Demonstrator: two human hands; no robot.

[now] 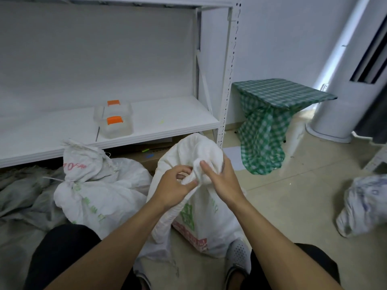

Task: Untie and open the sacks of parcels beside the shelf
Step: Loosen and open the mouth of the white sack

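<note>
Three white sacks [201, 216] [94, 191] [364, 206], two clear boxes [114, 109] [117, 128], one checked table [282, 91]

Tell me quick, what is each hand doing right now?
Left hand: pinches the bunched neck of the sack.
Right hand: grips the same neck.

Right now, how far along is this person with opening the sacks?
Done: no sack is visibly open yet. In hand: the left hand and right hand both grip the bunched neck of the front sack. Left: the second sack beside it is still tied with a white tie. The bag at far right is too blurred to judge.
</note>
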